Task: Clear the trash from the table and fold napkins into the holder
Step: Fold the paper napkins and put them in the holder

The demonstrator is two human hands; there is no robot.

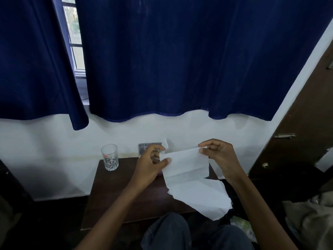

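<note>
A white paper napkin (191, 179) hangs unfolded over the small dark table (115, 192), its lower part draping past the table's front right. My left hand (151, 163) pinches its upper left edge between thumb and fingers. My right hand (218, 154) pinches the upper right corner, lifted above the table. Behind my left hand, at the table's back edge against the wall, stands a metallic napkin holder (144, 147) with a white napkin tip (165, 142) sticking up from it; its lower part is hidden.
A clear drinking glass (109, 157) stands at the table's back left corner. Blue curtains (162, 60) hang above the white wall. A brown door (297, 132) is at the right, and cloth lies on the floor (310, 213). My knees (173, 231) are under the table's front edge.
</note>
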